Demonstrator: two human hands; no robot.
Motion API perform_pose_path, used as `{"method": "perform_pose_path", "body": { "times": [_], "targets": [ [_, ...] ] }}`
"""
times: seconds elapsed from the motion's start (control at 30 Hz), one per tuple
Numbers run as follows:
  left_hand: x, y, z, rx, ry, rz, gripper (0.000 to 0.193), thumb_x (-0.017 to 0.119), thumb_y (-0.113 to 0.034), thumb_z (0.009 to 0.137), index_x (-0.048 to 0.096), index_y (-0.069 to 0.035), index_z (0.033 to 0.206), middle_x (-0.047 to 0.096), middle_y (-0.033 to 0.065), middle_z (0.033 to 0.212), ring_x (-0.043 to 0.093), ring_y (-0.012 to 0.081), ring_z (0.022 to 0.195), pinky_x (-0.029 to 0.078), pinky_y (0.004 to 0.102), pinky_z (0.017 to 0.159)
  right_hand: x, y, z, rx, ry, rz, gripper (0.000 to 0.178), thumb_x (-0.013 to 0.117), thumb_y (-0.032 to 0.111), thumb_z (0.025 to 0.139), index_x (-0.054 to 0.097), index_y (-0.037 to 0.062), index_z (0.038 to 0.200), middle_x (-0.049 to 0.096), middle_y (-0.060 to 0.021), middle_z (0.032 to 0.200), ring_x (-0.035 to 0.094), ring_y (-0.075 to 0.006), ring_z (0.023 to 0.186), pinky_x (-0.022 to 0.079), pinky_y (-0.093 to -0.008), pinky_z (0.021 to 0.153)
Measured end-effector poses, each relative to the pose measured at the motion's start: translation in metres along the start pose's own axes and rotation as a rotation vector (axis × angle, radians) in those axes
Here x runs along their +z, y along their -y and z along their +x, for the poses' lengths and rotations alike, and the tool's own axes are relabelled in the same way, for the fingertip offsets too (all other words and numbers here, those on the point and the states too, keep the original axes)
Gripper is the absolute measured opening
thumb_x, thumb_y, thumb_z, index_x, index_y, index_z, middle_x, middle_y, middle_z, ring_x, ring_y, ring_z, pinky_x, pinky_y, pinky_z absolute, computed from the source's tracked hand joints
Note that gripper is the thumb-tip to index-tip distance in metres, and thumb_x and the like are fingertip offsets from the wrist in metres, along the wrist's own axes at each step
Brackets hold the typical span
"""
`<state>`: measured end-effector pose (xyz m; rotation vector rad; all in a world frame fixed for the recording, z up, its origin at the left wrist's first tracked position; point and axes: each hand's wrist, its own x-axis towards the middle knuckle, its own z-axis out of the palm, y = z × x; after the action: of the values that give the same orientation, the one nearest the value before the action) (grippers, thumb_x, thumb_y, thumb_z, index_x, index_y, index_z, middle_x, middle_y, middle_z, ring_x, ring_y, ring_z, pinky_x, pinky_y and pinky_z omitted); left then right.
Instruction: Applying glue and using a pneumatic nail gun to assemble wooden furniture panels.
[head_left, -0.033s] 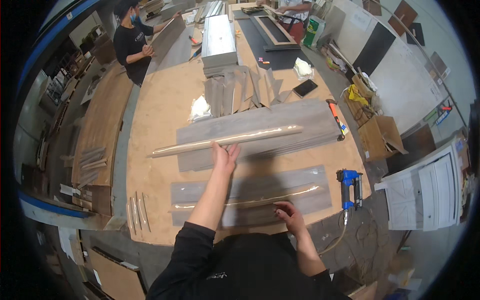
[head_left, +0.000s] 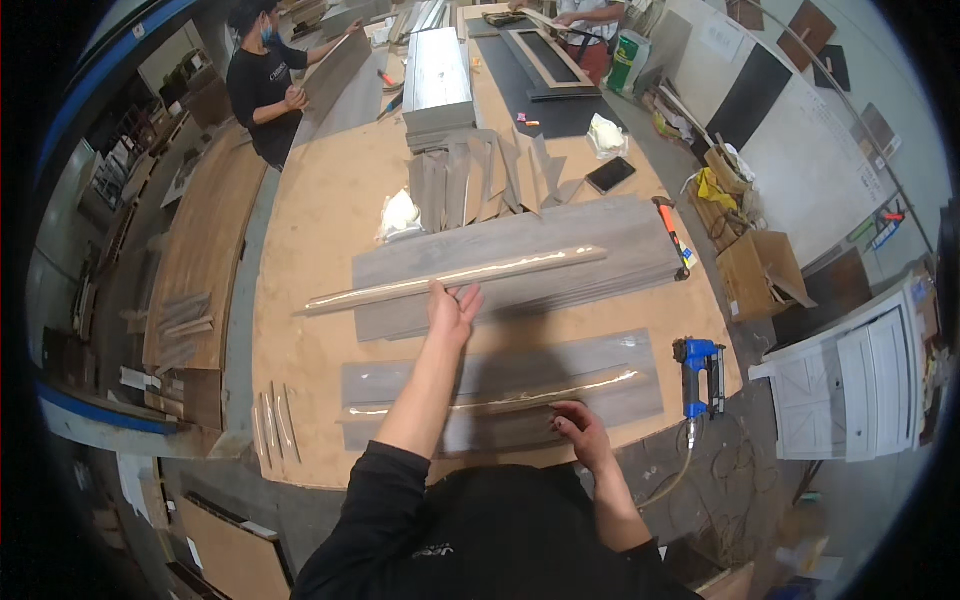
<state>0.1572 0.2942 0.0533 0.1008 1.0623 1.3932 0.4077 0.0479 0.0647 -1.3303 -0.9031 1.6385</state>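
A long narrow wood strip with a glossy clear wrap (head_left: 540, 263) lies slanted across a stack of grey wood-grain panels (head_left: 600, 225), its left end reaching past them. My left hand (head_left: 456, 312) is at the near edge of this strip, palm up, thumb touching it and fingers apart. Closer to me, a second glossy-wrapped strip (head_left: 500, 401) rests along another grey panel (head_left: 590, 352). Just below that strip is my right hand (head_left: 583, 435), fingers curved and thumb apart from the forefinger, with nothing visible between them.
A blue nail gun (head_left: 697, 378) with a hose lies at the table's right edge. Beyond are an orange-handled hammer (head_left: 672, 235), a phone (head_left: 610, 176), grey offcuts (head_left: 450, 180) and a tall panel stack (head_left: 438, 85). Two people work at the far end.
My left hand has shifted very slightly to the right at the far strip, and that strip sits a touch farther away. My right hand stays where it was.
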Motion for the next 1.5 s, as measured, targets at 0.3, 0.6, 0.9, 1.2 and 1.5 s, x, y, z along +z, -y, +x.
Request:
{"method": "perform_pose_path", "body": {
  "times": [0.3,0.6,0.9,1.2,1.5],
  "targets": [
    [-0.069,-0.015,-0.089,-0.173,0.435,0.894,0.044,0.051,-0.04,0.109,0.068,0.0,0.114,0.071,0.0077,0.09,0.064,0.0115,0.076,0.049,0.0257,0.058,-0.034,0.024,0.012,-0.16,-0.269,-0.462,0.032,0.077,0.016,0.092,0.07,0.0056,0.121,0.073,-0.0055,0.096,0.065,-0.0137,0.083,0.054,-0.0315,0.077],
    [-0.171,-0.057,-0.159,0.64,0.451,1.951,0.072,0.086,-0.025,0.076,0.058,-0.012,0.14,0.056,0.0089,0.142,0.048,0.0296,0.133,0.032,0.0507,0.115,-0.129,0.046,0.013,-0.314,-0.557,-1.079,0.04,0.075,0.01,0.084,0.068,0.0073,0.123,0.065,-0.0175,0.127,0.059,-0.0359,0.121,0.046,-0.0445,0.105],
    [-0.144,-0.057,-0.145,0.539,0.72,2.053,0.044,0.083,-0.027,0.078,0.068,-0.007,0.115,0.064,0.0106,0.112,0.061,0.033,0.109,0.046,0.0482,0.096,-0.061,0.0,0.004,-0.014,-0.038,-0.409,0.031,0.069,0.017,0.096,0.069,0.008,0.126,0.074,-0.0061,0.115,0.066,-0.0193,0.111,0.051,-0.0363,0.098],
    [-0.133,-0.091,-0.158,-0.494,0.96,1.713,0.055,0.08,-0.042,0.09,0.069,-0.004,0.129,0.073,0.013,0.117,0.066,0.0205,0.104,0.051,0.0347,0.093,0.037,-0.019,0.009,0.288,0.145,0.656,0.049,0.054,0.033,0.108,0.046,0.009,0.15,0.063,-0.0111,0.139,0.063,-0.028,0.121,0.054,-0.0423,0.098],
    [-0.078,-0.084,-0.209,0.584,0.695,1.884,0.055,0.078,-0.023,0.089,0.062,-0.008,0.139,0.067,0.0124,0.127,0.063,0.0318,0.115,0.046,0.0451,0.103,0.065,0.005,0.044,0.13,-0.265,0.507,0.049,0.063,0.041,0.101,0.06,0.0015,0.13,0.068,-0.0127,0.113,0.072,-0.025,0.097,0.06,-0.037,0.081]
  ]
}}
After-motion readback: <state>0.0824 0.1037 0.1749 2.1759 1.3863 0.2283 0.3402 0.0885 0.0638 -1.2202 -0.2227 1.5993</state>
